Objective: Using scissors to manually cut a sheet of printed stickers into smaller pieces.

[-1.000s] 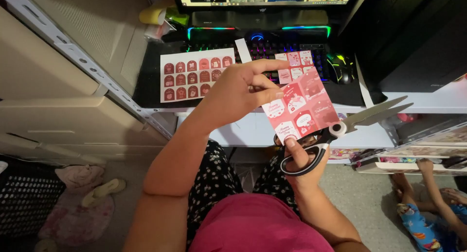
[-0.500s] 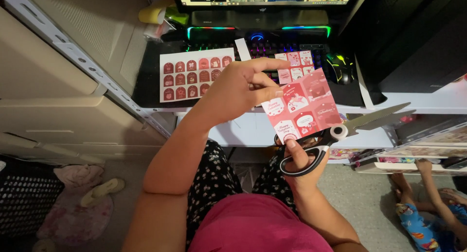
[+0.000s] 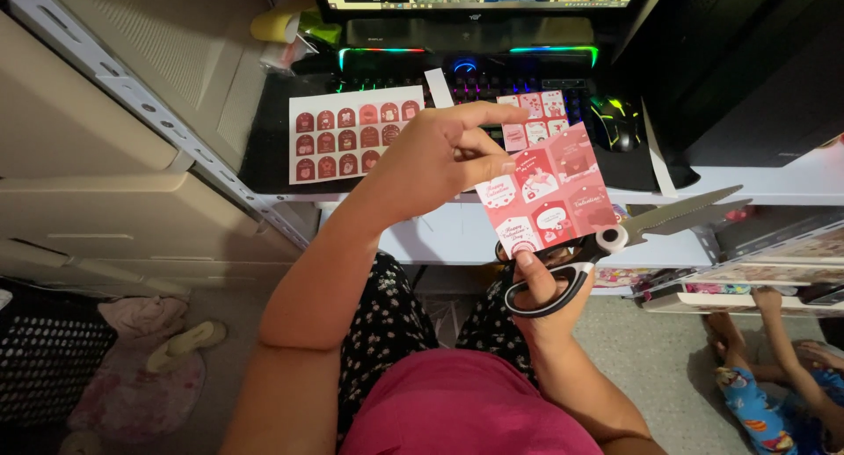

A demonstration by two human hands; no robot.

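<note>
Pink sticker sheet (image 3: 549,196) pinched in left hand (image 3: 440,156); right hand (image 3: 536,288) clamped on scissors (image 3: 615,240), blades apart. Risk: sheet tilts, cut strays through sticker.

Dim room, glowing keyboard (image 3: 466,64) backlight, sharp focus, wide-angle edge distortion

Left forearm raised from the lap, left hand (image 3: 444,156) turned palm-inward, thumb and forefinger pinched, remaining fingers curled. Right hand (image 3: 541,292) lower and just right of it, thumb up through a handle loop, fingers wrapped beneath, wrist bent toward the body.
</note>
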